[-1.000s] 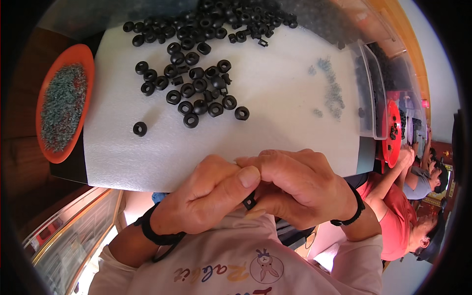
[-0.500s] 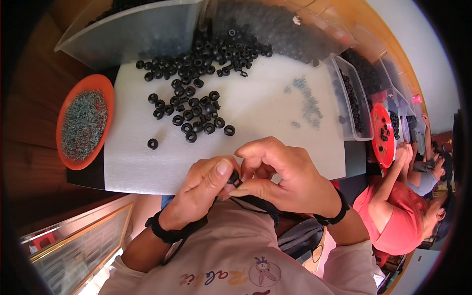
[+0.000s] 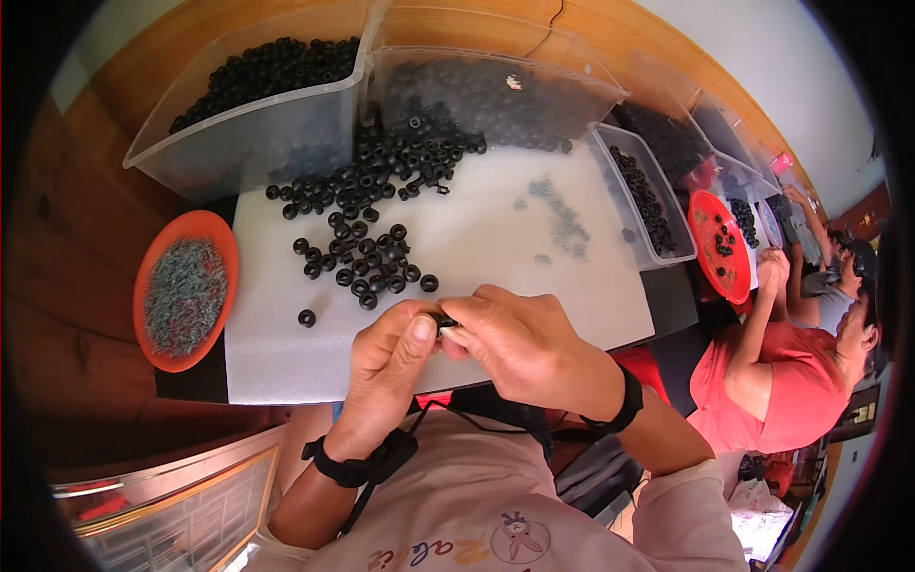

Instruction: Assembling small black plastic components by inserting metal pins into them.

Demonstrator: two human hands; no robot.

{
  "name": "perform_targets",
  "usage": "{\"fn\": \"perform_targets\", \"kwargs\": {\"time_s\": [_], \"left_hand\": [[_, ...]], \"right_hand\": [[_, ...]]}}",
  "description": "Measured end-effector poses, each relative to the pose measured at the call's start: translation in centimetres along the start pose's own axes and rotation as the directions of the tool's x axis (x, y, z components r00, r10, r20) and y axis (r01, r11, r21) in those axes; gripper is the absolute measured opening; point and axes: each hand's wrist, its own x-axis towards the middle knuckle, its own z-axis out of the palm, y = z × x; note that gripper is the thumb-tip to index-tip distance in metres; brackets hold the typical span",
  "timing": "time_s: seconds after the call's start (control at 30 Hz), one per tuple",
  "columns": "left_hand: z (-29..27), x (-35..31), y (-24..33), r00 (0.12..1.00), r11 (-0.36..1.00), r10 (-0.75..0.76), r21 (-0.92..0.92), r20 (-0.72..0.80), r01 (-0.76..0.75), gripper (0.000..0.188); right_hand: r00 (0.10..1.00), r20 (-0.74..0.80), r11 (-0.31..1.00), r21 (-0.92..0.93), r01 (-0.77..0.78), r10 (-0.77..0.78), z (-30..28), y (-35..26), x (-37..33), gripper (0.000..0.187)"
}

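Observation:
Close over the front edge of the white mat, my left hand [image 3: 396, 357] grips a small black ball-shaped plastic piece [image 3: 442, 322], a bit like a cord lock body. Thumb and forefinger of my right hand [image 3: 510, 338] are closed on that same piece from the other side. Fingers cover most of it, so its finer details are hidden. Beyond my hands lies a loose cluster of similar black pieces [image 3: 367, 262] with round holes, and a single one [image 3: 306, 318] sits apart to the left.
An orange plate [image 3: 232, 286] of tiny grey, spring-like metal bits stands left. Small grey bits [image 3: 562, 219] lie on the white mat [image 3: 286, 372]. Clear bins [image 3: 248, 124] of black pieces line the back; another bin [image 3: 667, 255] stands right, near a red plate [image 3: 732, 291] and a co-worker [image 3: 762, 381].
My view has shifted, showing more of the bins. My right hand has closed in against my left, its fingers now pressed onto the black piece; earlier its index finger was raised and curled.

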Motion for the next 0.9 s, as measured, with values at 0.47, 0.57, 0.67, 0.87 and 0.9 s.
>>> {"fn": "perform_targets", "kwargs": {"time_s": [0.47,0.57,0.67,0.87,0.9], "left_hand": [[0.6,-1.2,1.0,0.985,0.979,-0.152,-0.149,-0.076,0.14,0.035],[0.4,-1.6,0.9,0.996,0.996,-0.082,-0.027,-0.023,0.081,0.036],[0.7,-1.9,0.9,0.996,0.997,-0.068,0.016,-0.062,0.069,0.036],[0.6,-2.2,1.1,0.991,0.985,-0.117,0.117,-0.064,0.124,0.034],[0.7,-2.1,1.1,0.991,0.985,-0.119,0.118,-0.063,0.125,0.034]], "right_hand": [[0.994,0.002,0.951,-0.289,0.108,-0.112,0.5,0.3,0.2,0.04],[0.994,0.05,0.968,-0.226,0.11,-0.102,0.2,0.1,0.2,0.039],[0.995,0.068,0.971,-0.222,0.092,-0.079,0.2,-0.5,0.3,0.04],[0.991,0.133,0.998,-0.06,0.001,0.007,-0.5,-0.7,-0.1,0.034],[0.991,0.131,0.999,-0.03,-0.016,0.019,-0.6,-0.4,-0.2,0.028]]}}
